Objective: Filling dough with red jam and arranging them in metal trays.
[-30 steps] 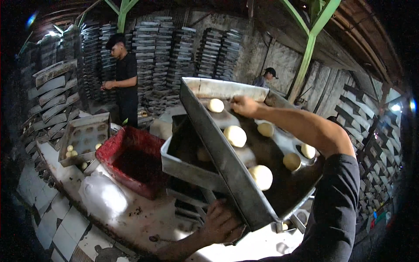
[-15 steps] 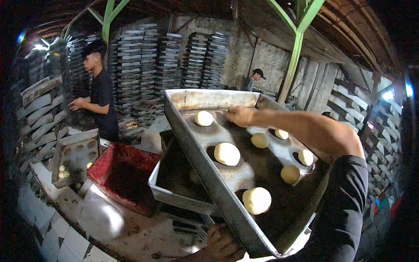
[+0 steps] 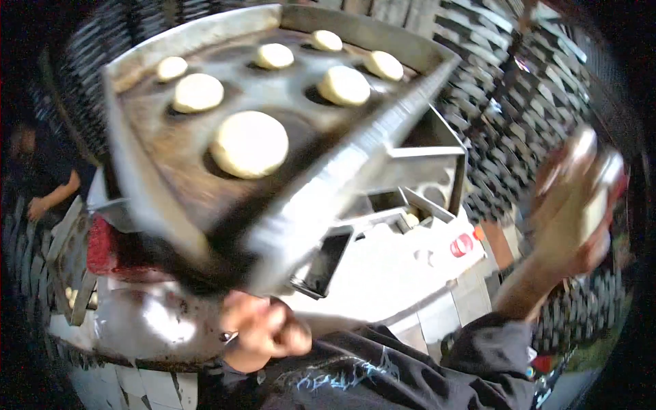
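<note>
A deep metal baking tray (image 3: 184, 140) with worn, browned inside fills the upper middle, tilted, its near wall smeared by motion. Several round pale dough balls (image 3: 250, 145) lie spaced apart on its floor. Below the tray's near corner, my left hand (image 3: 265, 329) has its fingers curled against the corner and appears to grip it; the contact is partly hidden. Out to the right, away from the tray, my right hand (image 3: 574, 205) is raised and blurred. A pale patch shows across it, and I cannot make out whether it holds anything.
Under the raised tray are further metal trays (image 3: 427, 164). A red tub (image 3: 106, 249) stands left, near another tray with small dough balls (image 3: 75, 297). A bottle with a red label (image 3: 465, 242) lies on the white surface. Stacked trays (image 3: 506, 75) line the right. Another person (image 3: 51, 178) is at far left.
The view has swung right and down. The baking tray now appears turned and higher in view. My right hand has left the inside of the tray and moved out to the right.
</note>
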Available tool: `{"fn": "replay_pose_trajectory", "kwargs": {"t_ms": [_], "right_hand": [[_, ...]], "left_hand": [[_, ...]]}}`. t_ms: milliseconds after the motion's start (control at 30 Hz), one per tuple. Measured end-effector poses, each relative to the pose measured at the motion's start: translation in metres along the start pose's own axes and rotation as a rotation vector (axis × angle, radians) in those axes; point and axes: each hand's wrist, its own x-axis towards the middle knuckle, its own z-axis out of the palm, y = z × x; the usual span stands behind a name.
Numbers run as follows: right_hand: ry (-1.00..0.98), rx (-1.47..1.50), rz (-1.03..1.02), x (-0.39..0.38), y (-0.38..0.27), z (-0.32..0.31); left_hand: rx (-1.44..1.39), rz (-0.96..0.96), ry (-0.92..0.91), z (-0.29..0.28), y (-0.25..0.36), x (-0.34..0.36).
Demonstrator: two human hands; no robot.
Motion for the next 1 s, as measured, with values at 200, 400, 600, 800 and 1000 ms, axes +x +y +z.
{"fn": "replay_pose_trajectory", "kwargs": {"t_ms": [200, 400, 600, 800, 1000], "right_hand": [[0.411, -0.833, -0.138, -0.188, 0.147, -0.027], [0.385, -1.347, 0.135, -0.239, 0.170, -0.042], [0.186, -1.130, 0.393, -0.255, 0.154, -0.061], [0.249, -0.979, 0.665, -0.279, 0.213, -0.143], [-0.242, -0.993, 0.475, -0.253, 0.302, -0.141]], "left_hand": [[-0.918, -1.909, -0.493, 0.019, 0.093, -0.078], [-0.926, -2.060, 0.148, 0.020, 0.114, -0.127], [-0.729, -1.963, 0.151, 0.024, 0.130, -0.149], [0.710, -1.325, -1.020, 0.008, 0.094, -0.212], [0.654, -1.476, -0.926, -0.027, 0.113, -0.162]]}}
